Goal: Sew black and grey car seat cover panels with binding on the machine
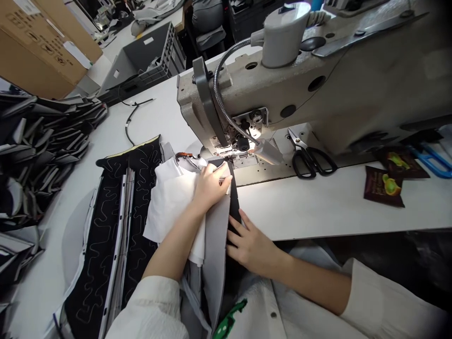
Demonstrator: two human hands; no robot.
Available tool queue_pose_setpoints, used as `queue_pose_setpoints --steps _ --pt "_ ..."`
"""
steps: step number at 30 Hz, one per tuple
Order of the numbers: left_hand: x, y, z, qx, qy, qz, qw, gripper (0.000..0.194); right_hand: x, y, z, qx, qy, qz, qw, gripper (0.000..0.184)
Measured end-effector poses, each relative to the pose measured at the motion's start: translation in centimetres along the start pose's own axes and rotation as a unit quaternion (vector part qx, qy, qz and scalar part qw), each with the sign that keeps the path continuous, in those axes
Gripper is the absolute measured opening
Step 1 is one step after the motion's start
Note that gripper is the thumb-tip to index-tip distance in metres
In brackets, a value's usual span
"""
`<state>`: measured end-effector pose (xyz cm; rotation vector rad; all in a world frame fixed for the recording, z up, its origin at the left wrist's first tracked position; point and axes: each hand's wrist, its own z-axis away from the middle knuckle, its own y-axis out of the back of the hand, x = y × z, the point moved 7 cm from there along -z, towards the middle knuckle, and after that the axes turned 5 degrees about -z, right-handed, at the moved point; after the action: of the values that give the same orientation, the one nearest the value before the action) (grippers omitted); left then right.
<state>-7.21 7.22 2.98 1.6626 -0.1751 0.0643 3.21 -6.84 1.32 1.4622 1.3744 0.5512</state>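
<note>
A long grey-and-black fabric panel [217, 235] runs under the sewing machine's lit needle area [243, 146]. My left hand [211, 186] is closed on its upper end, just in front of the presser foot, with fingers bent and pressed together. Beneath that forearm lies bunched white cloth [173, 195]. My right hand [252, 245] rests lower down along the panel's black edge, its fingers spread. An orange-and-black item [185, 155], partly hidden, sits beyond the white cloth. To the left stretches a black quilted piece [102, 226] with pale wavy stitching and a folded strip.
Black-handled scissors [309, 157] lie on the machine bed at right. Two small brown packets [384, 186] and a blue-handled tool [432, 160] are farther right. Stacked fabric pieces [38, 155] line the left side. Behind stand a grey crate [148, 56] and a cardboard box [45, 44].
</note>
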Motion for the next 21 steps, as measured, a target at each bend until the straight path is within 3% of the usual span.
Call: queue_pose_setpoints --steps 5,9,14,17,21 --pt "1.6 -0.6 0.7 0.036 0.004 0.032 0.999 0.035 0.3 -0.1 0.3 0.006 0.002 -0.014 1.000 0.020" --pt "1.8 -0.3 0.7 0.051 0.014 -0.009 0.999 0.031 0.1 -0.2 0.3 -0.001 0.001 -0.014 1.000 0.019" --pt "1.8 0.2 1.1 0.016 -0.013 -0.058 0.998 0.037 -0.5 -0.1 0.8 0.019 -0.025 0.002 1.000 0.015" --pt "1.7 0.1 1.1 0.025 -0.021 -0.013 0.999 0.037 -0.7 -0.1 1.1 0.066 -0.045 0.011 0.997 0.014" --pt "1.0 -0.2 0.6 0.090 0.005 0.078 0.993 0.029 -0.8 -0.1 1.1 0.096 -0.036 0.014 0.995 0.013"
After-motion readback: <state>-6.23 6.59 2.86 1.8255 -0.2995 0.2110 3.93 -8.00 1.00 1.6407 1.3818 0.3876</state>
